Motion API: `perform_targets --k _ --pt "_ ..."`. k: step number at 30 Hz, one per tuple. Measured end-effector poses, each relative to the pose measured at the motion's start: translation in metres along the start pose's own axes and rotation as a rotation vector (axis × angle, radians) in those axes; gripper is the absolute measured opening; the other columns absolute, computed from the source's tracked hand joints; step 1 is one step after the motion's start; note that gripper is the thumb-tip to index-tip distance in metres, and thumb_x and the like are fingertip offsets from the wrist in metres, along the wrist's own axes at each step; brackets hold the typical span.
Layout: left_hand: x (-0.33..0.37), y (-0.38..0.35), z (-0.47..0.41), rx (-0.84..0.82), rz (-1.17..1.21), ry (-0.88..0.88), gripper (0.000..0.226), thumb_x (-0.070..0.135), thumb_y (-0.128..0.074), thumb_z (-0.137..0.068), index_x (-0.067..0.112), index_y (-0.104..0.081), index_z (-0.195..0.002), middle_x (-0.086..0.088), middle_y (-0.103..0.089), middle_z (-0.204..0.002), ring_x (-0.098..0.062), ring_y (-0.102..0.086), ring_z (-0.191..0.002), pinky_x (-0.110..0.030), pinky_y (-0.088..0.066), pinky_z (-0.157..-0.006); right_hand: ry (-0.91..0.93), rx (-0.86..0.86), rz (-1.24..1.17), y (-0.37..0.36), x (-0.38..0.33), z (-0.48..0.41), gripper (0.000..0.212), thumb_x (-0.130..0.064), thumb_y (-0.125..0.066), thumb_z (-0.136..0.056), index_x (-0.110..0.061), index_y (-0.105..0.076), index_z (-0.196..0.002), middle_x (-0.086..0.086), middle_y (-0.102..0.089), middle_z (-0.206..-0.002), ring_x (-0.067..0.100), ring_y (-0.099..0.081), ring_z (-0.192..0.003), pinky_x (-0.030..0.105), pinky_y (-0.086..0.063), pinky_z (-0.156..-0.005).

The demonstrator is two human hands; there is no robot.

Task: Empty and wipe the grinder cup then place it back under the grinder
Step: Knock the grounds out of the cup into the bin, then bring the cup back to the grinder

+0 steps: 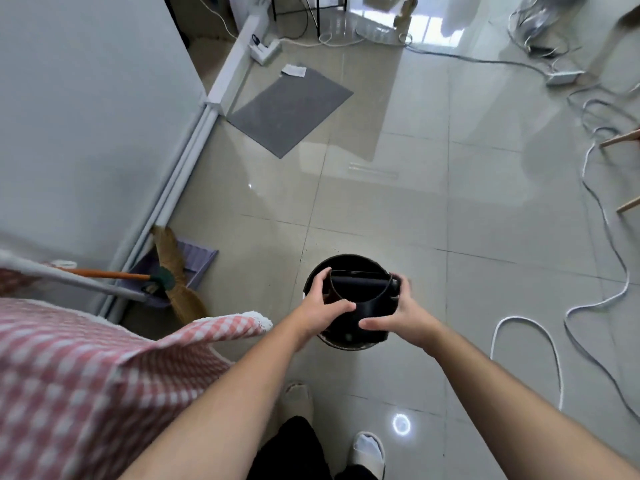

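Observation:
I hold the black grinder cup [360,299] with both hands over a round black bin [341,263] standing on the tiled floor. A bar runs across the cup's open top, which faces away from me. My left hand [323,306] grips the cup's left side, thumb at the rim and fingers across the wall. On the right side my right hand [398,313] clasps the cup, fingers wrapped under its lower wall. The cup hides most of the bin's opening. The grinder is out of sight.
A table with a pink checked cloth [86,375] juts in at the lower left. A broom [173,271] and purple dustpan [197,261] lean by the wall. White cables [526,327] loop over the floor on the right. A grey mat [291,109] lies further off.

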State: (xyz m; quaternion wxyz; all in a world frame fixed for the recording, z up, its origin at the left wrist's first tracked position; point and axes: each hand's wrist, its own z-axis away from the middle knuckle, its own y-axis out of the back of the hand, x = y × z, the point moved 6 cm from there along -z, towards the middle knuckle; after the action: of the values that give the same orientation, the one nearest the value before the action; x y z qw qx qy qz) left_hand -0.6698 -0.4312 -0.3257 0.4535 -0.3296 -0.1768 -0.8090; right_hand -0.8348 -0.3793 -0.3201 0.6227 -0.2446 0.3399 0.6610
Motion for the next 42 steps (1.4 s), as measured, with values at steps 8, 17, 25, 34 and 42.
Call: perform_targets --k 8,17,25,34,42 --pt "0.09 0.025 0.135 0.102 -0.042 -0.355 0.098 0.007 -0.082 -0.073 0.025 -0.023 -0.149 -0.007 -0.049 -0.14 -0.019 -0.051 -0.126 -0.038 -0.043 -0.106 0.345 -0.096 0.209 -0.004 -0.135 0.097 0.11 -0.007 -0.087 -0.057 -0.029 -0.015 -0.138 -0.001 -0.047 -0.124 0.016 -0.058 -0.105 0.024 -0.056 -0.067" --pt "0.108 0.121 0.314 0.555 0.005 -0.655 0.102 0.012 -0.085 -0.073 0.026 -0.022 -0.152 -0.001 -0.045 -0.145 -0.016 -0.045 -0.131 -0.037 -0.037 -0.11 0.7 -0.325 0.366 -0.127 -0.267 0.182 0.11 -0.003 -0.088 -0.054 -0.021 -0.019 -0.138 -0.008 -0.049 -0.121 0.017 -0.054 -0.113 0.032 -0.051 -0.089" --pt "0.012 0.226 0.486 1.021 0.147 -0.699 0.104 0.012 -0.09 -0.065 0.028 -0.032 -0.15 0.004 -0.051 -0.141 -0.011 -0.048 -0.129 -0.033 -0.044 -0.105 0.92 -0.654 0.551 -0.33 -0.306 0.269 0.106 -0.014 -0.089 -0.057 -0.027 -0.022 -0.137 -0.014 -0.049 -0.119 0.014 -0.049 -0.118 0.026 -0.048 -0.086" --pt "-0.159 0.318 0.649 1.371 0.29 -0.542 0.1 0.001 -0.089 -0.062 0.034 -0.041 -0.144 -0.001 -0.056 -0.136 -0.013 -0.054 -0.123 -0.034 -0.048 -0.1 1.058 -0.856 0.765 -0.564 -0.261 0.369 0.113 -0.026 -0.092 -0.052 -0.024 -0.021 -0.14 -0.012 -0.048 -0.114 0.012 -0.049 -0.108 0.028 -0.042 -0.086" --pt "-0.273 0.354 0.695 1.433 0.346 -0.41 0.095 0.003 -0.087 -0.067 0.033 -0.04 -0.144 0.004 -0.053 -0.139 -0.012 -0.052 -0.124 -0.026 -0.05 -0.095 0.96 -0.938 0.883 -0.681 -0.188 0.392 0.11 -0.023 -0.091 -0.054 -0.028 -0.022 -0.139 -0.004 -0.053 -0.124 0.017 -0.051 -0.117 0.036 -0.05 -0.092"
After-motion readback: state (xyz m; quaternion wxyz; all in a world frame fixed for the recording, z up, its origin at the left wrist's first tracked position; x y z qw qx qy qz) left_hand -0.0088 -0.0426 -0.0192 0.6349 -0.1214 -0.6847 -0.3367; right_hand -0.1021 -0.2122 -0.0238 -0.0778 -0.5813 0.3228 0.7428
